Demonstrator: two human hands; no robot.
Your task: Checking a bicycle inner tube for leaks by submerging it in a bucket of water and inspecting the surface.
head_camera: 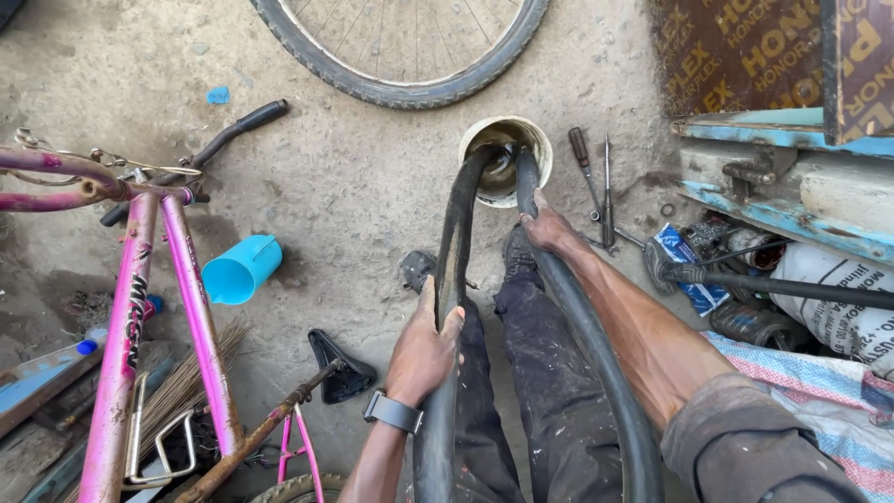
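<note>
While stretched bucketward, one inner tube [453, 233], two hands [424, 349].

One inner tube [447, 242], one bucket [484, 135], one blue jug [240, 271], one wheel [400, 56], one saddle [340, 368], two screwdrivers [585, 166].

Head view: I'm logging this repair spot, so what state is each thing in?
Inner tube: looped, far end dipped in bucket.
Bucket: upright, open.
Left hand: gripping the tube.
Right hand: gripping the tube.
Blue jug: tipped on its side.
Pink bike frame: wheel off.
Wheel: lying flat.
</note>
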